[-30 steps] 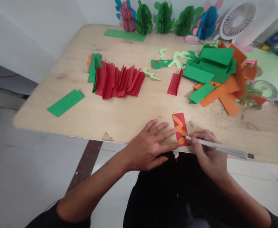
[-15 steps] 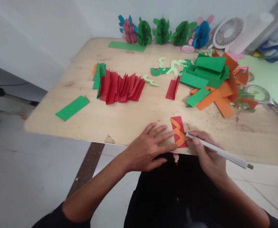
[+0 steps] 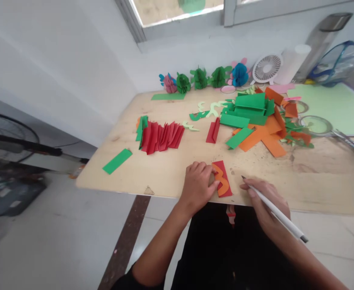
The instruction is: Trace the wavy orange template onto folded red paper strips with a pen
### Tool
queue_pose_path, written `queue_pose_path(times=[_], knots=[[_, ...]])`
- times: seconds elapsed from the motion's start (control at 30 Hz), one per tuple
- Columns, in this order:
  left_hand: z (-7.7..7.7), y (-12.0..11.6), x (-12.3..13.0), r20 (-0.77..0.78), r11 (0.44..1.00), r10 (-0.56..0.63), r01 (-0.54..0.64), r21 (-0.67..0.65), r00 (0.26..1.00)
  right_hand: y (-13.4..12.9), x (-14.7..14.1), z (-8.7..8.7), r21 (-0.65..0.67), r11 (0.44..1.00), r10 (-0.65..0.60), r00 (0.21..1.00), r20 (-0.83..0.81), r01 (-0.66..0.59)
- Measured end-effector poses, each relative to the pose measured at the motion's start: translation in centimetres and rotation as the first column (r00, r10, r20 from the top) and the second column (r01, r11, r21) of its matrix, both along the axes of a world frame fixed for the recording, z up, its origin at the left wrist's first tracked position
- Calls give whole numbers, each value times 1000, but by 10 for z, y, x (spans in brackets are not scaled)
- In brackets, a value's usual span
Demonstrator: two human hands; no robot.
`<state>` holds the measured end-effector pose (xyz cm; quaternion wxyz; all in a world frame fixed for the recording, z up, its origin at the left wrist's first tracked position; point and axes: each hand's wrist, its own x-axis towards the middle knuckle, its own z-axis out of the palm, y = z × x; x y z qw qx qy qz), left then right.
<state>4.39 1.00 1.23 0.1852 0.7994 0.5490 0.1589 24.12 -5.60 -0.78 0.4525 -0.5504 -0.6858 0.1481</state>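
My left hand [image 3: 198,183] is curled, its thumb and fingertips closed at the left edge of a wavy orange paper cutout [image 3: 224,187]. The cutout lies over a red paper rectangle [image 3: 227,181] near the table's front edge; the hand hides part of their left side. To the right, my right hand [image 3: 266,197] grips a slim white pen [image 3: 281,215]. The pen's dark tip points up and left, just off the tabletop or touching it, apart from the red paper. A folded red paper piece [image 3: 213,131] stands farther back.
A row of pleated red papers [image 3: 161,137] stands at left on the table [image 3: 159,177], near a green strip [image 3: 117,161]. Green [image 3: 249,106] and orange strips [image 3: 272,141] pile up at right, beside scissors [image 3: 350,143]. Paper figures [image 3: 200,78] and a small fan [image 3: 267,69] line the wall.
My left hand has gone from spread flat to curled at the cutout's edge. My right hand has drawn the pen away from the cutout to the right. The view has tilted up.
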Motion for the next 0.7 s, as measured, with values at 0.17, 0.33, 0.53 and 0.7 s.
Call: queue_pose_path(times=[0.17, 0.33, 0.53, 0.7], knots=[[4, 1, 8, -4, 993, 76, -76, -90, 997, 2, 0, -1, 69, 997, 21, 1000, 1, -21], [4, -2, 13, -9, 989, 126, -126, -83, 992, 1, 1, -1, 64, 998, 10, 1000, -24, -8], [-1, -15, 20, 31, 978, 207, -206, -29, 978, 1, 2, -4, 39, 999, 3, 998, -69, 0], [-6, -16, 20, 37, 972, 236, -237, 7, 971, 2, 0, -10, 61, 998, -14, 998, -64, 18]])
